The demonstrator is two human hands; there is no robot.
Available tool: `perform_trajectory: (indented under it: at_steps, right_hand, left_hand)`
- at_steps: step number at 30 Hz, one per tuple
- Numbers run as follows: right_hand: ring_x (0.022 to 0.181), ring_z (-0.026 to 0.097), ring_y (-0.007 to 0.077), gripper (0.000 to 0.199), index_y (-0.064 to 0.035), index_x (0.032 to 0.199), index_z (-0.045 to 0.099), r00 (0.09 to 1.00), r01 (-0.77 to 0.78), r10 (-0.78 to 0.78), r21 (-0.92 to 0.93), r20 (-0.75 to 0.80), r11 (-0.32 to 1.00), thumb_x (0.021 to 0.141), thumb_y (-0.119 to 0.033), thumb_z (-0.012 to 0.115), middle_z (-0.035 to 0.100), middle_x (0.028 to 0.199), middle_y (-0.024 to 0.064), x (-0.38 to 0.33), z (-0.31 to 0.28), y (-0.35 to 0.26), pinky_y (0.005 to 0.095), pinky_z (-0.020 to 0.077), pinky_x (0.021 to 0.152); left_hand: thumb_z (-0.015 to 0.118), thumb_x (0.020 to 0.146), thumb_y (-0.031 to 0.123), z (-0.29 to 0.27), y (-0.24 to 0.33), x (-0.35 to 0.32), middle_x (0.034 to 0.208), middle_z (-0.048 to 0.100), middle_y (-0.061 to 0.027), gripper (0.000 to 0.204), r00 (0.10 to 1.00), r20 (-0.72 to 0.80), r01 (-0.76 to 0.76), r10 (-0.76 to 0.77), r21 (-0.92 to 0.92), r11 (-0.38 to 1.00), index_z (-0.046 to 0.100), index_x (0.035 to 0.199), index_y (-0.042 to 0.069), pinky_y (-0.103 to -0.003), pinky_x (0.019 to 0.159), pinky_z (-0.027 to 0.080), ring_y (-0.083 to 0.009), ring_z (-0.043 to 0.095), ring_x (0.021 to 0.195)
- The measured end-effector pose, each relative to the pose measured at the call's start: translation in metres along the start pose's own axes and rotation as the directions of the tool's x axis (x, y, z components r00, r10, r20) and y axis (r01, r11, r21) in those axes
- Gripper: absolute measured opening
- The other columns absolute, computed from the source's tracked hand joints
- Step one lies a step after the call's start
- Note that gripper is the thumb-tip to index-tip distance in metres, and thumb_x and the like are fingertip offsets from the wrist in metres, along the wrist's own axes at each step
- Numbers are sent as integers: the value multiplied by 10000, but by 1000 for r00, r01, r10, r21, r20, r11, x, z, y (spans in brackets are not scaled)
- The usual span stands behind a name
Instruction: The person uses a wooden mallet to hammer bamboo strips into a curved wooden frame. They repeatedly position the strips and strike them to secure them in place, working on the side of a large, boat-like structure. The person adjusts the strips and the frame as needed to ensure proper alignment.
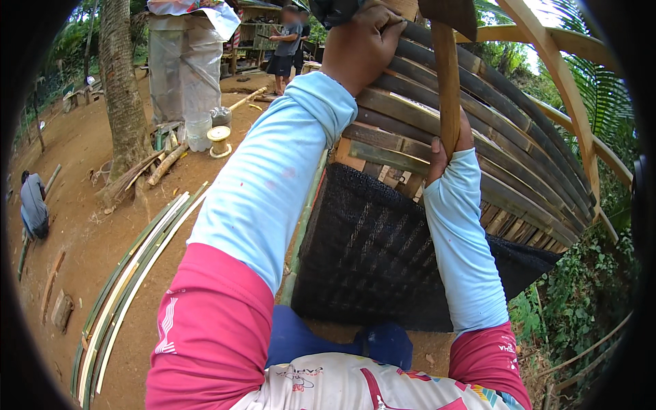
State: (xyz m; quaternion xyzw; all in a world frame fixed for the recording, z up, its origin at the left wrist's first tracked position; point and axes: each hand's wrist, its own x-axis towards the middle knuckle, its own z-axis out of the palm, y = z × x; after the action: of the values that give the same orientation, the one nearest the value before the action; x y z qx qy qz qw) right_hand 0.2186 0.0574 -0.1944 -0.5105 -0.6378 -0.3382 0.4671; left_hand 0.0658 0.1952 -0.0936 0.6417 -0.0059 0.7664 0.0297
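Note:
My right hand (pixel 447 152) is wrapped round the lower end of a wooden handle (pixel 447 82). The handle rises to a broad, dark metal head (pixel 447 15), cut off by the top edge, so its exact kind is unclear. Higher up and to the left, my left hand (pixel 365 44) is closed, fingers bent, against the upper end of the bamboo slats (pixel 471 109) beside a wooden post (pixel 402 8). Whatever its fingers pinch is hidden. The split slats lie side by side in a curved panel. Black mesh netting (pixel 383 253) hangs below them.
Long bamboo strips (pixel 130 287) lie on the dirt at left, near a tree trunk (pixel 123 82) and a spool (pixel 219 140). One person (pixel 34 205) crouches far left; others (pixel 287 42) stand behind. A curved wooden frame (pixel 557 68) and foliage (pixel 581 294) are at right.

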Motion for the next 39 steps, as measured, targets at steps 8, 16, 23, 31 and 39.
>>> perform_trajectory:
  at_steps: [8, 16, 23, 31, 39]
  right_hand:
    - [1145, 562, 210, 570, -130, 1475, 365, 994, 19, -9, 84, -113, 996, 936, 32, 453, 562, 1297, 133, -5, 7, 25, 306, 410, 991]
    - [1237, 529, 235, 573, -133, 1457, 393, 998, -22, 26, 55, -59, 998, 920, 59, 454, 540, 1347, 142, -1, 3, 4, 325, 373, 1054]
    - [1229, 536, 235, 553, -122, 1447, 410, 1000, -11, 12, 56, -27, 998, 922, 40, 470, 548, 1344, 131, -2, 2, 11, 313, 371, 1051]
    - [968, 566, 161, 524, -92, 1422, 412, 967, 64, -19, 172, -256, 983, 916, -8, 519, 570, 1151, 110, 30, -2, 1, 286, 438, 874]
    - [1000, 604, 180, 533, -106, 1421, 417, 985, -43, 58, 95, -165, 995, 909, 0, 520, 596, 1172, 117, 13, -9, 0, 303, 471, 891]
  left_hand:
    - [622, 923, 189, 2, 1, 0, 985, 686, -148, 135, 999, 4, 45, -45, 22, 999, 662, 943, 62, -404, 740, 533, -353, 673, 892]
    - [629, 913, 176, 0, 2, 1, 971, 682, -152, 129, 1000, -6, 18, -18, -7, 1000, 659, 939, 53, -398, 755, 530, -360, 666, 901]
    - [624, 917, 154, 2, -1, -1, 951, 683, -140, 108, 999, -21, -32, 33, 43, 999, 660, 927, 53, -412, 743, 529, -354, 667, 885]
    - [718, 850, 166, 5, -22, -3, 1006, 725, -80, 134, 992, -42, -117, 121, 83, 990, 736, 926, 58, -315, 799, 542, -244, 703, 910]
    - [686, 890, 190, -8, -20, 0, 1065, 723, -79, 165, 996, 59, -73, 70, 37, 997, 739, 990, 71, -309, 835, 535, -247, 698, 968]
